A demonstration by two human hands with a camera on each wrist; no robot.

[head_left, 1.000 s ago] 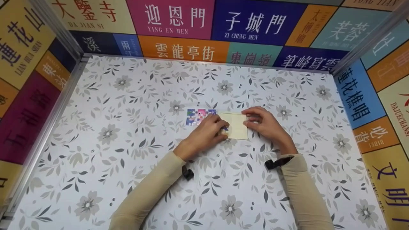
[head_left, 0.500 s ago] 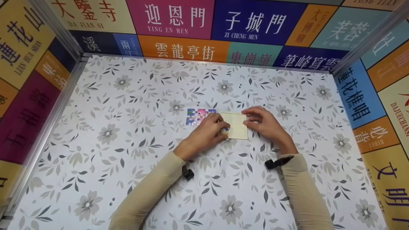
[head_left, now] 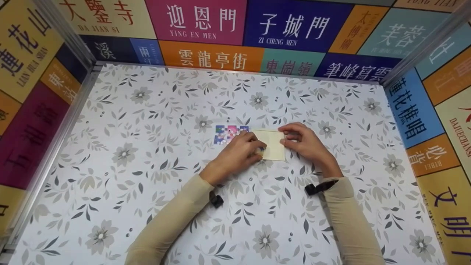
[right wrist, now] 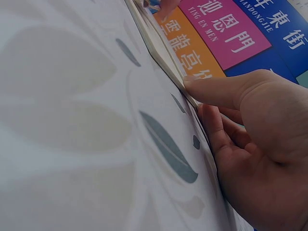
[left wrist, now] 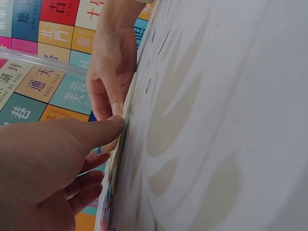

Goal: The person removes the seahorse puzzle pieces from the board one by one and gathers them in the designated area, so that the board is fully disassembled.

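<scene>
A shallow cream puzzle board (head_left: 275,146) lies flat on the table in the head view. My left hand (head_left: 239,151) is over its left end and pinches a small printed jigsaw piece (head_left: 260,150) between thumb and fingers, close to the board's surface. In the left wrist view a blue corner of that piece (left wrist: 103,150) shows past the thumb; the rest is hidden. On the other side, my right hand (head_left: 303,141) holds the board by its right edge, thumb at the side and forefinger at the far corner. The right wrist view shows the thumb (right wrist: 211,90) against the board's rim.
Joined jigsaw pieces (head_left: 227,134) in blue, pink and white lie left of the board, partly covered by my left hand. A floral cloth (head_left: 147,206) covers the table. Panels with large printed characters (head_left: 209,59) stand along the back and both sides.
The left fingers have shifted very slightly, covering a little more of the pinched jigsaw piece. The right hand and the board stay in place.
</scene>
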